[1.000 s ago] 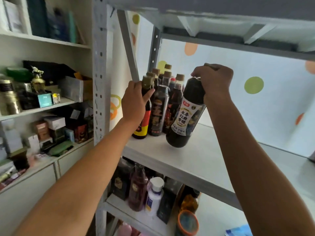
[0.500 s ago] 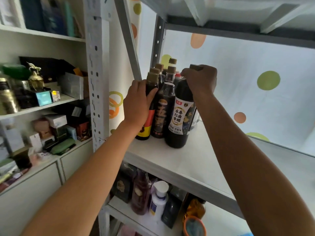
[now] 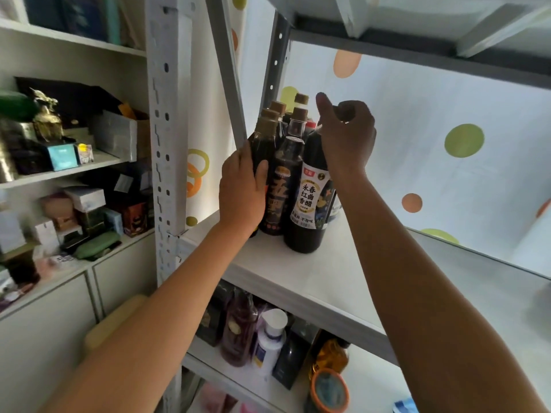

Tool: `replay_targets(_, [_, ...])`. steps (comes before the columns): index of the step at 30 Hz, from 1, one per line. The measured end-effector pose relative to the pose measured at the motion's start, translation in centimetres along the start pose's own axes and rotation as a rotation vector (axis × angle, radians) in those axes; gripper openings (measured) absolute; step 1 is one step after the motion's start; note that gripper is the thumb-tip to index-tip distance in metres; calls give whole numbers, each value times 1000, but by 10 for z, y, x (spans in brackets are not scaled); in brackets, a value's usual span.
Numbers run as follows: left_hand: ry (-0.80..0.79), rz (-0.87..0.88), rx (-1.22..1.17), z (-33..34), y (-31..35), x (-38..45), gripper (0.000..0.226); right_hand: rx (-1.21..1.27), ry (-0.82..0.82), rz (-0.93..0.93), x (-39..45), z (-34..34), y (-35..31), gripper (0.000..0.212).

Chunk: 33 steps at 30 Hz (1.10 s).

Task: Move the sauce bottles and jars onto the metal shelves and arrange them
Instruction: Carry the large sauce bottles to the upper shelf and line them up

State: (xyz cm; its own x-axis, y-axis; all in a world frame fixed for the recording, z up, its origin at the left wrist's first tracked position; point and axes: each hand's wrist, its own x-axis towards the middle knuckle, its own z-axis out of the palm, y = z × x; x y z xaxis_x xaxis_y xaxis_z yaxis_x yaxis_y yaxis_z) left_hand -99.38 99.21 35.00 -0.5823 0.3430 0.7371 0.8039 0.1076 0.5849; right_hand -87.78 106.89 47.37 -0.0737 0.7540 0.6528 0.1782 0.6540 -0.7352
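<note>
A dark vinegar bottle (image 3: 308, 201) with a white label stands upright on the white metal shelf (image 3: 301, 275), touching a cluster of several dark sauce bottles with tan caps (image 3: 290, 162). My right hand (image 3: 347, 138) is curled over its neck and cap from above, one finger sticking up. My left hand (image 3: 243, 187) grips the body of the leftmost bottle (image 3: 264, 138) from the left side. The lower part of that bottle is hidden behind my left hand.
A perforated grey upright (image 3: 167, 129) and a diagonal brace (image 3: 228, 70) frame the shelf's left end. The shelf below holds dark bottles, a white pump bottle (image 3: 269, 338) and an orange-rimmed tub (image 3: 328, 391). White cupboard shelves (image 3: 68, 171) at left carry boxes.
The vinegar bottle went from tilted in my right hand to standing upright against the other bottles. My left hand slid lower on the leftmost bottle.
</note>
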Motion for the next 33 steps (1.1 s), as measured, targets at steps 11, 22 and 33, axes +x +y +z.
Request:
replay_targets(11, [-133,170,130,-31,26,-86,59,-296,-79,-485,-106,-39,59,63])
replay_targets(22, [-186,15,448,-92,104,-235,58,-182,-468,-497,-233,-129,96,64])
replay_targets(33, [-105,-356,780,-199,165,-413,58,176,-826,-638,-378,-203,70,63])
